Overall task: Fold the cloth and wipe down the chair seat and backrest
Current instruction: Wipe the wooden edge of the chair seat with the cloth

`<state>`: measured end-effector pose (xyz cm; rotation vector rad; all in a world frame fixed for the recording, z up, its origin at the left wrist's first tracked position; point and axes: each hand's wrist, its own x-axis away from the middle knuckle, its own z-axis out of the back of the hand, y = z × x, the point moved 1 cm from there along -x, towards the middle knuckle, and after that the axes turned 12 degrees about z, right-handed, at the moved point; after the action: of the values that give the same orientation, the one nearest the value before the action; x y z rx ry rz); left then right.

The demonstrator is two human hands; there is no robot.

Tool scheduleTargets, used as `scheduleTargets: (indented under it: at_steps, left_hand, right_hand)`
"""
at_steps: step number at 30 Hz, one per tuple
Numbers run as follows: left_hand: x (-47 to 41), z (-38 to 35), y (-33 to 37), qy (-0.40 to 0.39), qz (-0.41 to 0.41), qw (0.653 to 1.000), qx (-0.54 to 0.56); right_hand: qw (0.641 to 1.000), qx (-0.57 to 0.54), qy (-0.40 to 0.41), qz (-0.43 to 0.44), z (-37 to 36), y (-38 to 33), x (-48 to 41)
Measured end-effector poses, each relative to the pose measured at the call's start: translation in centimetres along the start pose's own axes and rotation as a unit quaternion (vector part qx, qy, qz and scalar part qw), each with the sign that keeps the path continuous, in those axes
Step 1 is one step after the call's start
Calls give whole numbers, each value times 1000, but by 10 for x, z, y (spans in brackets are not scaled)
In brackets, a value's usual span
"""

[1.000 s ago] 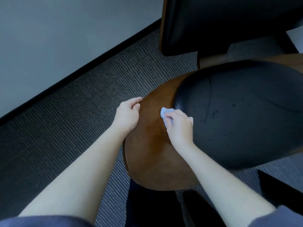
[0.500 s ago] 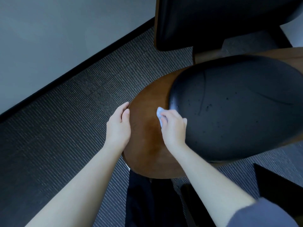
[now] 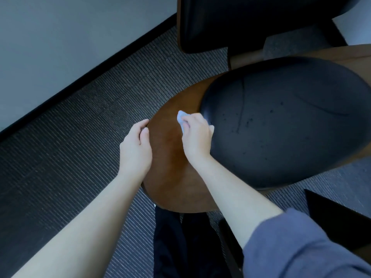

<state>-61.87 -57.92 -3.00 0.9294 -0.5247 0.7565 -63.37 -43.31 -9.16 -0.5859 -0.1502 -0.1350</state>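
Centre of the frame, cloth: a small pale blue cloth [image 3: 181,121] lies bunched on the brown wooden rim of the chair seat [image 3: 170,177], just left of the black cushion [image 3: 291,127]; only a corner of it shows above the knuckles.
Right hand: the right hand [image 3: 197,137] is clenched round the cloth and holds it down on the wood, with its outer edge touching the side of the cushion.
Left hand: the left hand [image 3: 135,149] sits at the left edge of the wooden rim, relaxed, its fingers loosely curved and grasping nothing; the fingertips meet the rim's edge.
Cushion: dark and oval, it fills the right middle of the frame, with a crease line and small specks on it.
Backrest: a black backrest [image 3: 241,23] stands at the top of the frame, right of centre.
Floor: grey ribbed carpet [image 3: 70,147] runs from lower left to upper centre.
Wall: a pale wall [image 3: 60,37] fills the upper left, with a black skirting strip [image 3: 90,75] along its foot.
Sleeve: a blue-grey sleeve [image 3: 301,247] covers the right arm at lower right; the left forearm is bare.
Legs: dark trousers [image 3: 180,247] show at bottom centre, below the seat.
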Motion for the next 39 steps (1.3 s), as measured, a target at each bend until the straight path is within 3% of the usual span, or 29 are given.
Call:
scheduleTargets:
  at_steps: [3, 7, 12, 18, 23, 26, 29, 34, 39]
  left_hand:
    - [-1, 0, -1, 1, 2, 1000, 5]
    - [1, 0, 1, 5, 1, 1000, -1]
    - [3, -1, 2, 20, 4, 1000, -12]
    - [6, 0, 3, 30, 3, 999, -27]
    - [4, -1, 1, 40, 6, 998, -39]
    - [1, -1, -1, 47, -2, 998, -41]
    - [3, -2, -1, 51, -1, 998, -39]
    - [8, -4, 1, 90, 8, 993, -76]
    - [17, -8, -2, 105, -1, 985, -139]
  right_hand:
    - [1000, -3, 9, -10, -7, -11, -5]
    - [997, -40, 19, 63, 7, -8, 70]
    - [999, 39, -9, -15, 10, 10, 43]
    - [998, -20, 23, 50, 24, -5, 98]
    - [998, 58, -7, -10, 9, 6, 36]
    - [1000, -1, -2, 19, 5, -18, 33]
    - [996, -58, 18, 60, 17, -15, 91]
    - [998, -24, 31, -43, 21, 20, 87]
    - [996, -85, 21, 10, 3, -23, 71]
